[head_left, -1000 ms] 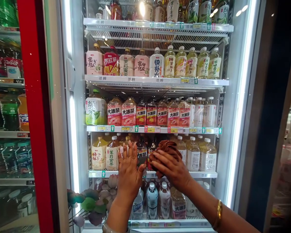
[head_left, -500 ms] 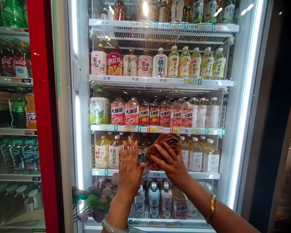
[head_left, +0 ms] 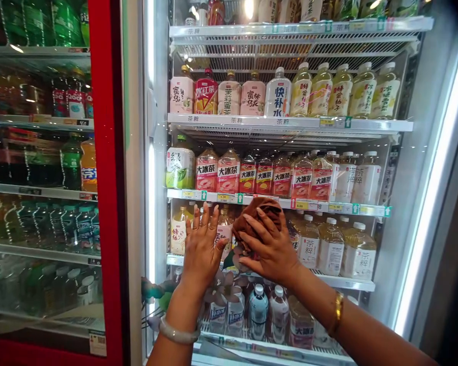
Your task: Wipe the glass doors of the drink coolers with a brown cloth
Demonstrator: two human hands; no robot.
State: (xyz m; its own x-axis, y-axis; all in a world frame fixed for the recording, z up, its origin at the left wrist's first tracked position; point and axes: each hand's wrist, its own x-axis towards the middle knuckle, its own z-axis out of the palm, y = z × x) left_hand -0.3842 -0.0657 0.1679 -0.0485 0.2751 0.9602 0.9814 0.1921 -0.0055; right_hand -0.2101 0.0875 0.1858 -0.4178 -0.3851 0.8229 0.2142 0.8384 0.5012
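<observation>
One brown cloth (head_left: 265, 206) is held bunched by the right hand (head_left: 275, 249); more room is given toward the right light strip (head_left: 430, 203) than toward the left light strip (head_left: 151, 168). Just left of the cloth, the left hand (head_left: 200, 254) is spread wide.
</observation>
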